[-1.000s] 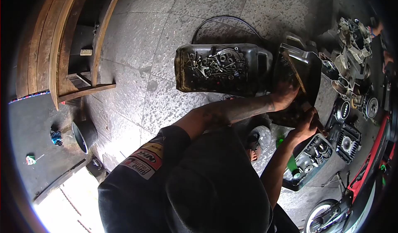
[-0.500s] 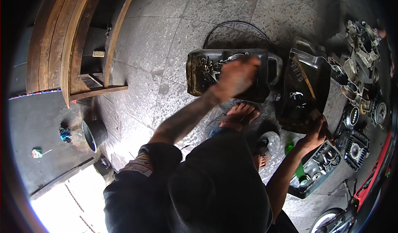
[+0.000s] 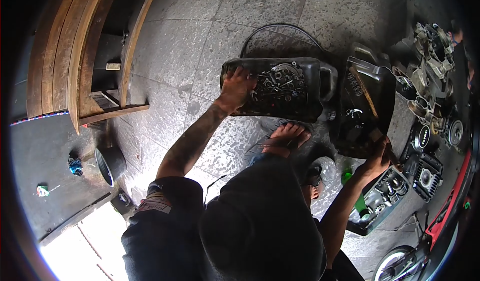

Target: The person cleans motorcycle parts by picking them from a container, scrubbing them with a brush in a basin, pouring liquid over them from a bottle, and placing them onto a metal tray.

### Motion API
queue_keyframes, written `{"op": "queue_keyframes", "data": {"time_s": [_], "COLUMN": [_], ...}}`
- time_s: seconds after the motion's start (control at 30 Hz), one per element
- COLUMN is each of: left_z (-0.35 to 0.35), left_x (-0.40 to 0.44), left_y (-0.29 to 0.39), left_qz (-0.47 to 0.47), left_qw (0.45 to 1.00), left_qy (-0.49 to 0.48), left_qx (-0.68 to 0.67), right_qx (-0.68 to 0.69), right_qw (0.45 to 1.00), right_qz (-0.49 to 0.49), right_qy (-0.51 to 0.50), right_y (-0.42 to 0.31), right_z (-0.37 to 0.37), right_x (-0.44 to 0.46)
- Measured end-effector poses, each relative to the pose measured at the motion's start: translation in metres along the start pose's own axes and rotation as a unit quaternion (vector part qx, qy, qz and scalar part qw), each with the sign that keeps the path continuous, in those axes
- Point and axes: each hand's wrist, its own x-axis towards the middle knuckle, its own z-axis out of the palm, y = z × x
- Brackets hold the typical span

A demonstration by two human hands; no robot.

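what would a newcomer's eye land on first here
Probably the black container at centre, heaped with metal parts, the left hand at its left end. Next, the right hand gripping a brush-like tool at the near edge of the neighbouring container. Red bodywork stands out far right.

Parts tray (image 3: 313, 88): black plastic, satin sheen, surface grimy. Small parts (image 3: 286, 76): bare metal, dull to glinting. Second tray (image 3: 384, 88): black plastic, glossy along its upper end. Stick (image 3: 364, 92): brown wood. Castings (image 3: 434, 48): bare metal, mostly matt grey. Floor (image 3: 255, 6): stone-like tile, rough and pitted, shining where lit. Bench (image 3: 64, 56): wood planks, low sheen. Sleeve (image 3: 175, 193): dark matt cloth. Bottle (image 3: 360, 201): smooth, green; plastic or glass cannot be determined.
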Motion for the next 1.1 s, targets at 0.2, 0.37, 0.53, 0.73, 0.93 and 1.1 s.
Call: {"op": "queue_keyframes", "data": {"time_s": [0.2, 0.37, 0.53, 0.73, 0.93, 1.1], "left_z": [0.006, -0.005, -0.055, -0.052, -0.015, 0.012], "left_x": [-0.007, -0.006, 0.012, 0.055, 0.107, 0.13], "left_y": [-0.011, -0.02, 0.011, 0.103, 0.211, 0.271], "left_qz": [0.007, 0.047, -0.166, -0.049, -0.058, -0.152], "left_qw": [0.999, 0.996, 0.802, 0.576, 0.388, 0.412], "left_qy": [-0.035, 0.066, -0.134, -0.19, -0.23, -0.146], "left_qx": [0.013, -0.035, -0.558, -0.793, -0.891, -0.886], "right_qx": [-0.026, -0.05, -0.089, -0.263, -0.193, 0.034], "right_qw": [1.0, 0.998, 0.99, 0.948, 0.973, 0.996], "right_qz": [-0.004, -0.023, -0.093, -0.13, -0.073, -0.03], "right_qy": [0.0, 0.014, -0.057, -0.125, -0.1, -0.074], "right_y": [-0.004, 0.004, 0.002, 0.026, -0.003, -0.065], "right_z": [0.001, -0.002, 0.004, 0.023, 0.012, 0.016], "right_x": [-0.001, 0.002, 0.002, 0.004, 0.005, 0.002]}}
